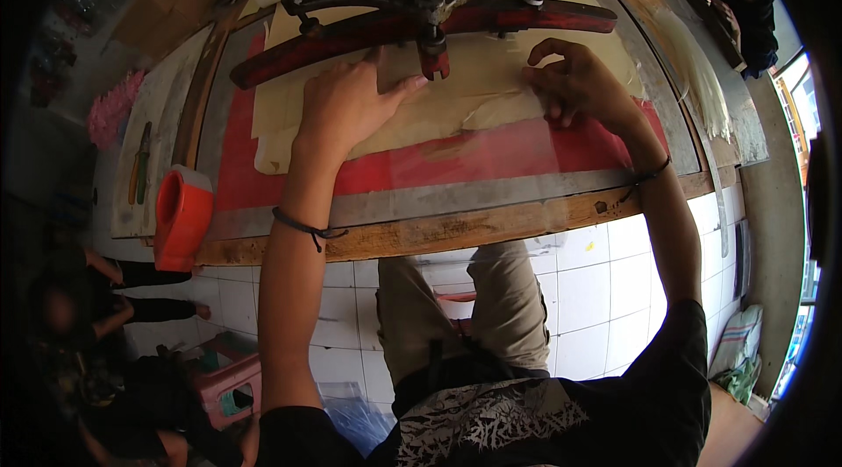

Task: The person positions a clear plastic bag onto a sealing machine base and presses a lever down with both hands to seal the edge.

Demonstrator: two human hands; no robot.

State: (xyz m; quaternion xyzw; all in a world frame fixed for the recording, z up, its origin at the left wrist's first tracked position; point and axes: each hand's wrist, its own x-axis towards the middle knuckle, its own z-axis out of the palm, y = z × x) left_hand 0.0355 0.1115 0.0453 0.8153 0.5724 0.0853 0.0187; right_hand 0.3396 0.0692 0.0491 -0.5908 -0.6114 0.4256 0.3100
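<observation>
My left hand (346, 103) lies on a tan, uneven-edged sheet (403, 132), its fingers stretched under the red bar (535, 16) of a press-like frame and its thumb spread. A forked red end (435, 64) hangs just beside that thumb. My right hand (583, 85) is over the sheet's right part, fingers curled inward; whatever is in them is too faint to make out. Beneath the tan sheet is a larger red sheet (368, 176). Faint see-through streaks cross both sheets near my right hand, like clear film.
The table has a wooden front edge (421, 235). An orange tape dispenser (181, 213) stands at its left corner, near green-handled pliers (140, 164). Pale strips (706, 99) hang at the right. People sit at the lower left beside a pink stool (230, 379); another person (737, 11) is at the upper right.
</observation>
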